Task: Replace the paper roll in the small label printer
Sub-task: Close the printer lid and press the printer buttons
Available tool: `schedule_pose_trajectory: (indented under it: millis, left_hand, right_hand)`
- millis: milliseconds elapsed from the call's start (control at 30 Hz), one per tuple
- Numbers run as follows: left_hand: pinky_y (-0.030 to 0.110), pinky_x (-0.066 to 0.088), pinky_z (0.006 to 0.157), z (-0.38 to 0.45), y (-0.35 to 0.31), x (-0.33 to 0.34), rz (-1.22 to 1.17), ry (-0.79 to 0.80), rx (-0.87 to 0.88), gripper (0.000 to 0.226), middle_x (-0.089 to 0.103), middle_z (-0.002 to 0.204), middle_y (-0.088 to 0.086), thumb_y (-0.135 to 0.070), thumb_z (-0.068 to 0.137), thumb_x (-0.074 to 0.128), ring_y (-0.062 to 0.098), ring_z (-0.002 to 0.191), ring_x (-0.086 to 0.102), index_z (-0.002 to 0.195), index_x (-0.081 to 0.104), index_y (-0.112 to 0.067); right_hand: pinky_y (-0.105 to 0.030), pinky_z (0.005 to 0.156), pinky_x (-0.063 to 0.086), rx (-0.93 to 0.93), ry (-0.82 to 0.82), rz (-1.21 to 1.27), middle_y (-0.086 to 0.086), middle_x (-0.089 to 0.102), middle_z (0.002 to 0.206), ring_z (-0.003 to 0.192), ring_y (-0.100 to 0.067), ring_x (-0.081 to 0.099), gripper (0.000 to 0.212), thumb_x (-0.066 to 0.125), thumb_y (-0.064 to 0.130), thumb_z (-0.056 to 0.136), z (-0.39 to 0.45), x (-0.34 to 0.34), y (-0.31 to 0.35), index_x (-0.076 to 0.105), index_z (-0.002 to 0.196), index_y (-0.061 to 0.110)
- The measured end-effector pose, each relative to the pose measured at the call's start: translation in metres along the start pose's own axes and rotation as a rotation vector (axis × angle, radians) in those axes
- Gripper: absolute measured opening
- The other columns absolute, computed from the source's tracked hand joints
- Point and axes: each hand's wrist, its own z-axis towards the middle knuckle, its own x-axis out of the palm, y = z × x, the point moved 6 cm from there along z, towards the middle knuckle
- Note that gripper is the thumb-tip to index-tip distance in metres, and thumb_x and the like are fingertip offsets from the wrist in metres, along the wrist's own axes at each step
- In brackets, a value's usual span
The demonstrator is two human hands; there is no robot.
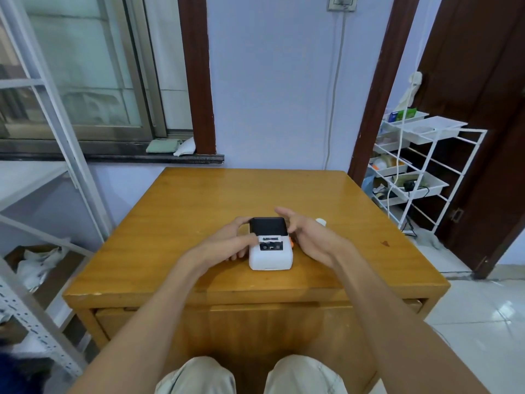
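A small white label printer (270, 257) sits on the wooden table (199, 200), its black lid (268, 225) standing open at the back. My left hand (227, 240) grips the printer's left side, fingers touching the lid's edge and the front of the paper slot. My right hand (306, 234) is beside the printer's right side with fingers spread and curved over the lid's right edge; it holds nothing that I can see. A small white roll-like object (321, 221) lies on the table just behind my right hand, partly hidden.
A white wire rack (426, 166) with trays of odds and ends stands right of the table by a dark door. A metal shelf frame (56, 137) stands at the left. The wall and a window sill lie behind the table.
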Motion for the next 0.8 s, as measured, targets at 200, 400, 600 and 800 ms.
schedule_pose_trajectory:
  millis: [200,400,600,800]
  left_hand:
    - [0.030,0.043,0.066,0.005,0.003,0.005,-0.035,-0.064,0.010,0.069,0.063,0.080,-0.010,-0.070,0.092,0.057,0.012,0.073,0.057,0.151,0.039,-0.040]
    - [0.037,0.051,0.079,0.005,0.005,0.006,-0.033,-0.108,0.009,0.071,0.072,0.085,-0.017,-0.071,0.084,0.061,0.009,0.078,0.064,0.148,0.043,-0.044]
    - [0.013,0.042,0.055,0.001,-0.003,0.006,-0.052,0.011,-0.001,0.077,0.064,0.060,-0.018,-0.029,0.097,0.071,-0.001,0.058,0.058,0.161,0.029,-0.029]
    - [0.016,0.042,0.054,0.002,-0.012,0.007,0.023,0.050,-0.056,0.084,0.062,0.077,-0.012,-0.030,0.094,0.072,0.005,0.069,0.056,0.163,0.024,-0.026]
  right_hand:
    - [-0.031,0.114,0.044,0.006,0.042,-0.193,0.011,0.055,0.144,0.131,-0.012,0.056,0.077,0.072,0.016,0.093,-0.003,0.009,0.005,0.038,0.158,0.037]
    - [-0.047,0.119,0.041,-0.026,-0.089,-0.112,0.006,0.061,0.141,0.133,-0.029,0.058,0.048,0.063,0.034,0.103,-0.002,0.004,0.001,0.054,0.150,0.032]
    - [-0.040,0.116,0.046,-0.024,-0.114,-0.141,0.008,0.063,0.138,0.125,-0.014,0.062,0.043,0.061,0.030,0.104,-0.004,0.008,0.003,0.056,0.146,0.034]
    - [-0.039,0.116,0.045,-0.006,-0.095,-0.197,0.012,0.060,0.138,0.126,-0.013,0.060,0.044,0.060,0.032,0.103,-0.005,0.010,0.003,0.053,0.146,0.040]
